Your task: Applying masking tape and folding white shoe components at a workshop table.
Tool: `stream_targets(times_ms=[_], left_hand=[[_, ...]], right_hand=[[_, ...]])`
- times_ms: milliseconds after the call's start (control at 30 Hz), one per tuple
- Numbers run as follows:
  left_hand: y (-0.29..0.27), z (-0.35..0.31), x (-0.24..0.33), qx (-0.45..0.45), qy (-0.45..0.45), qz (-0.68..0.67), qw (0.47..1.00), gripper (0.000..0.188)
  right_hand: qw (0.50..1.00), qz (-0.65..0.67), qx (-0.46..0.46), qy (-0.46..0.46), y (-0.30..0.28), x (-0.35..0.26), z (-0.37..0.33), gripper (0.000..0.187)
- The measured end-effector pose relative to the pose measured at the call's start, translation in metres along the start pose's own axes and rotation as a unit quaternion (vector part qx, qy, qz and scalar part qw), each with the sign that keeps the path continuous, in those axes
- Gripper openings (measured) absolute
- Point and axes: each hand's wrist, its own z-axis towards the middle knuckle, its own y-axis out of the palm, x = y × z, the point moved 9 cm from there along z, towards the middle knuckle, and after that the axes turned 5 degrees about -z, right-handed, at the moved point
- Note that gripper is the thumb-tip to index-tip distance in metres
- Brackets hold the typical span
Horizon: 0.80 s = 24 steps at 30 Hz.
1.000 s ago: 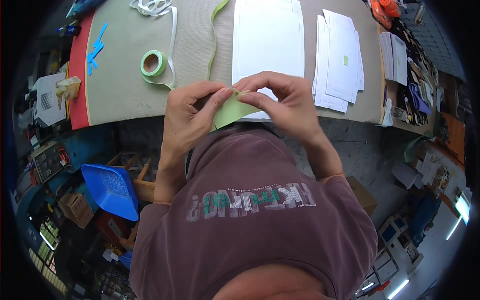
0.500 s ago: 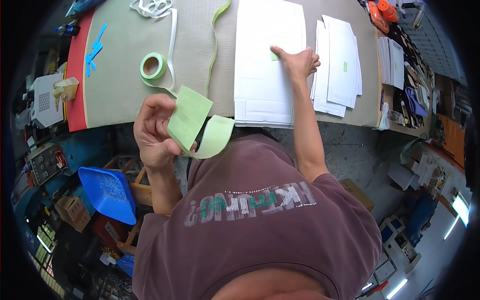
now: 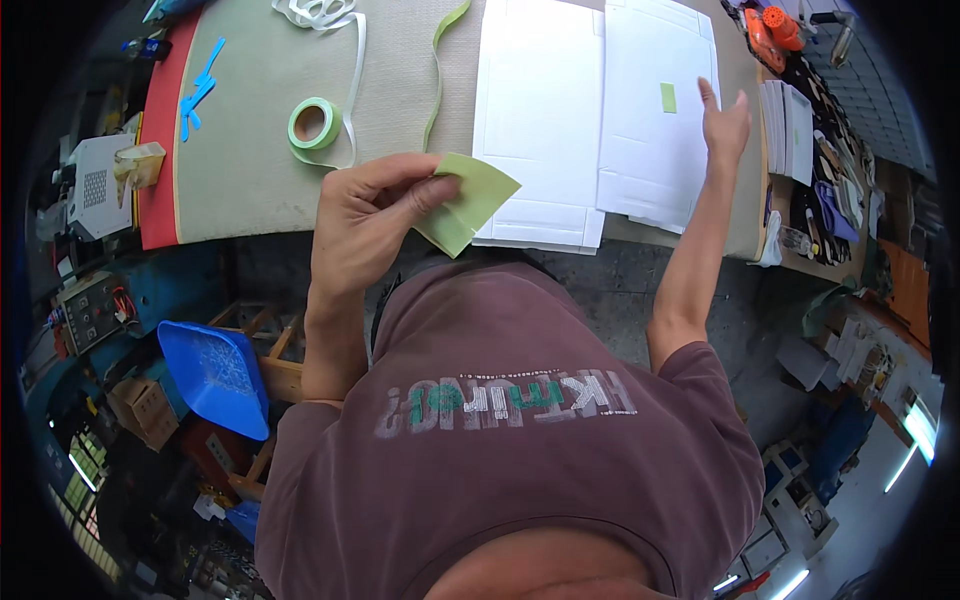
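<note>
My left hand (image 3: 372, 215) pinches a strip of pale green stickers (image 3: 468, 205) between thumb and fingers, over the near left corner of a stack of flat white cardboard blanks (image 3: 538, 130). To the right, a white cardboard blank (image 3: 640, 165) bearing a small green sticker (image 3: 668, 97) lies beside the stack, seeming to cover the pile there. My right hand (image 3: 727, 125) is at the right edge of this blank, thumb and fingers apart, holding nothing. A green sticker roll (image 3: 313, 124) lies on the table left of the stack, its backing strip trailing toward my left hand.
Loose white ribbon (image 3: 312, 12) and a green band (image 3: 437, 70) lie on the grey table mat (image 3: 250, 190). Blue plastic pieces (image 3: 200, 92) are near the red left edge. Orange tools (image 3: 765, 45) and a filled rack (image 3: 825, 170) border the right side. A blue basin (image 3: 212, 380) stands below left.
The blank with the green sticker has gone from the stack to the right-hand pile. My right hand moved right and let go. My left hand shifted right with the sticker strip.
</note>
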Motion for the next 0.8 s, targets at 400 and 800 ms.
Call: stream_targets(times_ms=[400,800], left_hand=[[-0.044,0.003,-0.004,0.078,0.047,-0.092,0.992,0.041],[-0.065,-0.047,0.060,-0.353,0.216,-0.515,0.750,0.036]], right_hand=[[0.785,0.579,-0.054,-0.215,-0.069,-0.174,-0.173,0.004],[0.990,0.000,-0.137,0.025,0.128,-0.078,-0.116,0.072]])
